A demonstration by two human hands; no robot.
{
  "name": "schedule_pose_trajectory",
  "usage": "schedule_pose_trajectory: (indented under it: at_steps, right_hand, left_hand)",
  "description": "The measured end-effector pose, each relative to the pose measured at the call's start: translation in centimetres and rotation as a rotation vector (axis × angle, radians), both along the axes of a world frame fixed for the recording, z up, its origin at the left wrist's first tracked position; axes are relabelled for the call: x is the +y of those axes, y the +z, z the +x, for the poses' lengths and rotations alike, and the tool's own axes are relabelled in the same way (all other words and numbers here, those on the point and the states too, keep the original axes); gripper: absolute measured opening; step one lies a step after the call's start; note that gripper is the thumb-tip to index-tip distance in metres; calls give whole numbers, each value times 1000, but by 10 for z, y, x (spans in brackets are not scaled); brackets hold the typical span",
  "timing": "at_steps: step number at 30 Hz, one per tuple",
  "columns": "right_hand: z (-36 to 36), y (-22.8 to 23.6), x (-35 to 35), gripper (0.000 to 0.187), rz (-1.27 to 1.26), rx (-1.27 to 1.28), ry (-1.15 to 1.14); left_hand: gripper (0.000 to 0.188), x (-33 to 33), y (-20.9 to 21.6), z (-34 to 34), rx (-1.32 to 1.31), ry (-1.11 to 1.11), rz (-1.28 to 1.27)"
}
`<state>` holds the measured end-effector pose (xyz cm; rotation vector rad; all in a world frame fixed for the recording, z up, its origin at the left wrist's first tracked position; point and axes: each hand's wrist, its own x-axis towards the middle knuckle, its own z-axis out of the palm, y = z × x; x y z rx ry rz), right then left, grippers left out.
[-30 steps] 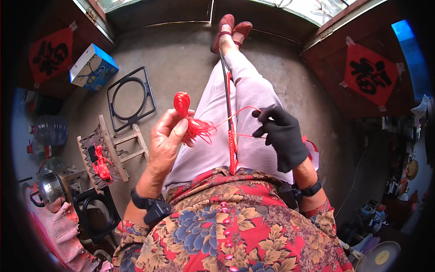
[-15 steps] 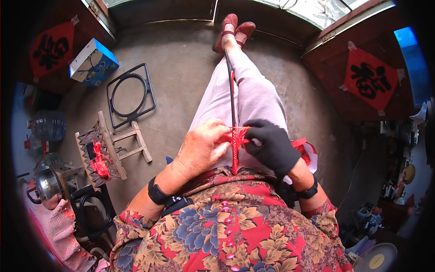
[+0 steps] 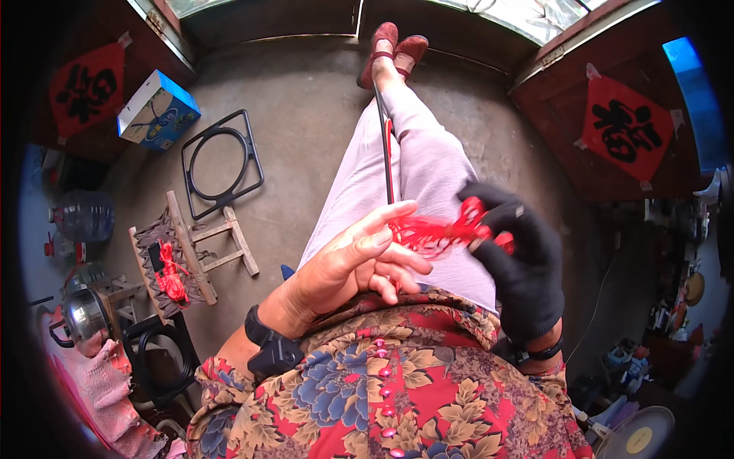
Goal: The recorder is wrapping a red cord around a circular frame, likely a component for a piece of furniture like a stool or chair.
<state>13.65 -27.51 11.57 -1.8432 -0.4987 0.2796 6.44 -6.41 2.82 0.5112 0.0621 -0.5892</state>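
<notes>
Bundle of red cord [image 3: 432,236] in front of the lap, between the two hands: its strands fan toward the left and gather into a tighter bunch at the right. The right hand [image 3: 527,264], in a black glove, pinches this bunch between thumb and fingers, presumably because the gathered part gives a firmer hold than the loose strands (the glove, blurred here, may also spare the skin from rubbing). The left hand [image 3: 355,264], bare, lies just beside the fanned end with its forefinger extended and its other fingers loosely curled and parted; whether any strand touches it cannot be told. Beneath, a slim dark rod [image 3: 384,141] with red along part of its length runs lengthwise over the legs, clad in pale trousers [image 3: 436,145] — a position in which the legs probably steady it and leave both hands free. Its near end is hidden behind the left hand. Farther out on the left, a wooden folding stool [image 3: 183,245] bears a second red hank [image 3: 173,284], apparently kept there off the floor and near the person. Beyond the stool, a black square frame with a ring [image 3: 251,157] lies near a blue-and-white box [image 3: 153,115].
</notes>
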Motion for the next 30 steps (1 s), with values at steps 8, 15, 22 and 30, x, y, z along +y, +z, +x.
schedule_pose_trajectory:
  at_steps: [8,15,22,30]
  right_hand:
    - [12,-2,2,7,197,345,-14]
    - [24,-31,5,20,467,773,-35]
    - [15,-51,23,24,506,849,-15]
    - [20,-47,20,16,127,317,-172]
  left_hand:
    - [67,3,4,-3,12,38,74]
    - [39,5,2,-1,13,345,388]
    - [22,-10,8,0,-197,313,562]
    - [14,-6,6,5,-95,429,784]
